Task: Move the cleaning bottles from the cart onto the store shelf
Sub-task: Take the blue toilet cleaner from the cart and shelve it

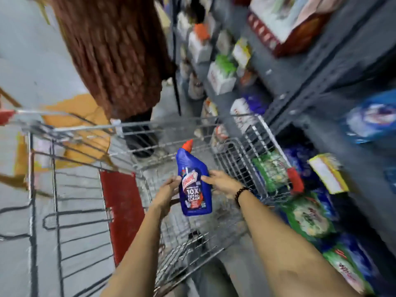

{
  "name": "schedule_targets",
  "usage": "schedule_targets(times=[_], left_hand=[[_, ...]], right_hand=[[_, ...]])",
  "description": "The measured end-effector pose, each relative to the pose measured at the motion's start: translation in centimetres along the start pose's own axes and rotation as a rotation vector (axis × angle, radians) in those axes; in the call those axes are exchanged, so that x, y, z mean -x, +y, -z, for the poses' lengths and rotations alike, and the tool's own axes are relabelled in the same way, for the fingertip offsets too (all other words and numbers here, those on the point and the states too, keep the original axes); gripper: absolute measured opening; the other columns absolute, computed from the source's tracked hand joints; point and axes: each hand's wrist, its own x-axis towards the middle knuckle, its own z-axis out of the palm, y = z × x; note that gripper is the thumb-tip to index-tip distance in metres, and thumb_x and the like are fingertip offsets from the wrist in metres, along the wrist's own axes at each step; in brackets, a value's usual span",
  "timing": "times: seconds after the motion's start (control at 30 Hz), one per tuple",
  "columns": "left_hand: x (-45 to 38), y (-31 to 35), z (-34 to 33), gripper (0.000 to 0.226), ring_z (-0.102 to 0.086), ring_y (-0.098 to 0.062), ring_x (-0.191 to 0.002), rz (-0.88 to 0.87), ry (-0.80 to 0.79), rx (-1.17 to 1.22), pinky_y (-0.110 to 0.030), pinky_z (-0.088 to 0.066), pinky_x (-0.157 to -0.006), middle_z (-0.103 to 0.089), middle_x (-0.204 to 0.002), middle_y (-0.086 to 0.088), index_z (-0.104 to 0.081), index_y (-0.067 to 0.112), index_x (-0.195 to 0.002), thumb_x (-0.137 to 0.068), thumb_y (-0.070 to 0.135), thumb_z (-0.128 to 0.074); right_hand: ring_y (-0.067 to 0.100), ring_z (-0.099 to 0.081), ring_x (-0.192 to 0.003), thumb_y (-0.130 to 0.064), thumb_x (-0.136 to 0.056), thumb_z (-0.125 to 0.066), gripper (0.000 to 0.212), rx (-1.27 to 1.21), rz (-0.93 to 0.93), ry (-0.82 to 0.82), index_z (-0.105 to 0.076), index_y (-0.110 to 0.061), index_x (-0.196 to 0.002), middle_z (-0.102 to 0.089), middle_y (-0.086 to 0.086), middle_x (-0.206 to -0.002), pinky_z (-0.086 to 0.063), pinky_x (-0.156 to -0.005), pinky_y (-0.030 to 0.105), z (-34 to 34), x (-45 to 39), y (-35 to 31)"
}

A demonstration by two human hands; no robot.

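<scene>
A blue Harpic cleaning bottle (194, 181) with a red angled cap is held upright above the wire shopping cart (233, 159). My left hand (169, 188) grips its left side and my right hand (221, 182), with a dark bead bracelet on the wrist, grips its right side. The grey store shelf (304, 86) runs along the right, stocked with blurred packs and boxes. The cart's basket floor below the bottle looks bare of other bottles, though blur hides detail.
A person in a long brown garment (111, 52) stands just beyond the cart's far end. Green and blue detergent bags (308, 217) fill the low shelf at right. A red panel (122, 209) sits at the cart's near side. A second cart's frame (42, 189) is at left.
</scene>
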Motion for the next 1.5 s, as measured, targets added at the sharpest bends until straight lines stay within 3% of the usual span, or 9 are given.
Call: schedule_targets(times=[0.13, 0.3, 0.53, 0.63, 0.73, 1.0, 1.2, 1.3, 1.5], left_hand=[[4.7, 7.1, -3.7, 0.010, -0.064, -0.009, -0.062, -0.163, -0.299, -0.108, -0.029, -0.049, -0.067, -0.069, -0.072, 0.010, -0.055, 0.022, -0.084, -0.092, 0.025, -0.049], [12.1, 14.4, -10.8, 0.016, -0.067, -0.005, -0.062, -0.389, -0.642, -0.229, -0.019, -0.055, -0.052, -0.074, -0.079, 0.009, -0.066, 0.024, -0.095, -0.088, 0.016, -0.054], [23.4, 19.7, -21.7, 0.027, -0.070, -0.007, -0.067, -0.632, -1.083, -0.374, -0.025, -0.059, -0.055, -0.076, -0.085, 0.009, -0.066, 0.023, -0.103, -0.077, 0.016, -0.062], [28.1, 20.6, -25.4, 0.043, -0.069, -0.005, -0.063, -0.714, -1.237, -0.391, -0.024, -0.059, -0.051, -0.075, -0.080, 0.009, -0.069, 0.029, -0.099, -0.058, 0.036, -0.081], [31.5, 20.8, -28.7, 0.054, -0.068, -0.005, -0.064, -0.766, -1.352, -0.412, -0.022, -0.058, -0.050, -0.075, -0.081, 0.010, -0.069, 0.032, -0.100, -0.049, 0.044, -0.084], [34.6, 19.0, -34.9, 0.062, -0.071, -0.009, -0.073, -0.741, -1.512, -0.499, -0.025, -0.060, -0.055, -0.075, -0.088, 0.009, -0.061, 0.031, -0.112, -0.056, 0.046, -0.082], [33.4, 12.5, -39.0, 0.059, -0.070, -0.009, -0.088, -0.579, -1.621, -0.610, -0.026, -0.060, -0.064, -0.073, -0.102, 0.011, -0.062, 0.033, -0.113, -0.058, 0.042, -0.082], [32.9, 7.7, -41.5, 0.055, -0.067, -0.011, -0.098, -0.465, -1.669, -0.675, -0.029, -0.059, -0.074, -0.071, -0.110, 0.011, -0.058, 0.029, -0.119, -0.068, 0.033, -0.077], [33.1, -3.2, -47.5, 0.045, -0.063, -0.008, -0.101, -0.436, -1.638, -0.828, -0.034, -0.053, -0.088, -0.065, -0.114, 0.009, -0.051, 0.025, -0.126, -0.085, 0.006, -0.057]], right_hand=[[0.006, -0.067, -0.073, -0.013, -0.091, -0.053, 0.016, -0.177, 0.191, 0.115, -0.055, -0.014, -0.108, -0.064, 0.004, -0.100, -0.054, -0.059, 0.020, 2.4, 10.2, -4.0], [0.024, -0.059, -0.082, -0.003, -0.090, -0.051, 0.023, -0.233, 0.477, 0.292, -0.054, -0.015, -0.109, -0.064, 0.007, -0.097, -0.047, -0.074, 0.038, 5.6, 23.2, -7.0], [0.005, -0.067, -0.068, 0.003, -0.085, -0.054, 0.036, -0.125, 0.744, 0.616, -0.054, -0.009, -0.119, -0.074, -0.010, -0.080, -0.054, -0.054, 0.019, 8.3, 41.1, -7.2], [0.006, -0.066, -0.064, -0.001, -0.075, -0.063, 0.045, -0.107, 0.825, 0.693, -0.055, -0.006, -0.119, -0.073, -0.007, -0.081, -0.051, -0.046, 0.016, 8.5, 47.7, -6.8], [0.004, -0.067, -0.065, -0.006, -0.068, -0.064, 0.044, -0.079, 0.907, 0.749, -0.058, -0.014, -0.110, -0.075, -0.008, -0.080, -0.053, -0.049, 0.017, 8.3, 52.9, -6.1], [0.012, -0.067, -0.078, -0.022, -0.057, -0.072, 0.070, -0.068, 0.914, 0.952, -0.049, 0.002, -0.119, -0.074, -0.007, -0.086, -0.049, -0.069, 0.032, 8.2, 59.2, -1.9], [0.012, -0.069, -0.078, -0.005, -0.064, -0.072, 0.039, -0.159, 0.814, 1.071, -0.064, -0.019, -0.099, -0.074, -0.002, -0.089, -0.057, -0.064, 0.027, 9.0, 60.0, 6.2], [0.017, -0.068, -0.087, -0.003, -0.064, -0.074, 0.040, -0.199, 0.731, 1.158, -0.067, -0.022, -0.099, -0.069, 0.011, -0.098, -0.057, -0.074, 0.034, 9.3, 60.6, 11.5], [0.017, -0.070, -0.093, 0.002, -0.067, -0.076, 0.041, -0.331, 0.568, 1.286, -0.068, -0.023, -0.099, -0.076, -0.001, -0.096, -0.058, -0.077, 0.031, 10.2, 62.4, 22.5]])
